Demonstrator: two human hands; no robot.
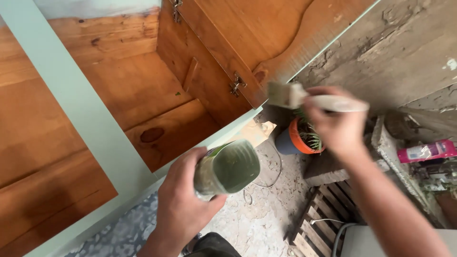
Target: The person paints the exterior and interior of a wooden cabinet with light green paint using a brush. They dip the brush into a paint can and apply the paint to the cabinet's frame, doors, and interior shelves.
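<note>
While the left hand [183, 204] wraps its grip around a tin can [227, 169] with pale green paint inside, the right hand [335, 121] holds a paintbrush [304, 98] tight, up by the edge of the open wooden cupboard door [247, 43]. Below, an orange pot [297, 139] holds a spiky green plant [312, 135].

Outdoor home yard, makeshift painting spot. Rough concrete ground [266, 214], crumbling wall [404, 52] upper right. Potted plant [302, 135], wooden pallet [319, 223], half-painted pine cabinet [119, 95].
</note>
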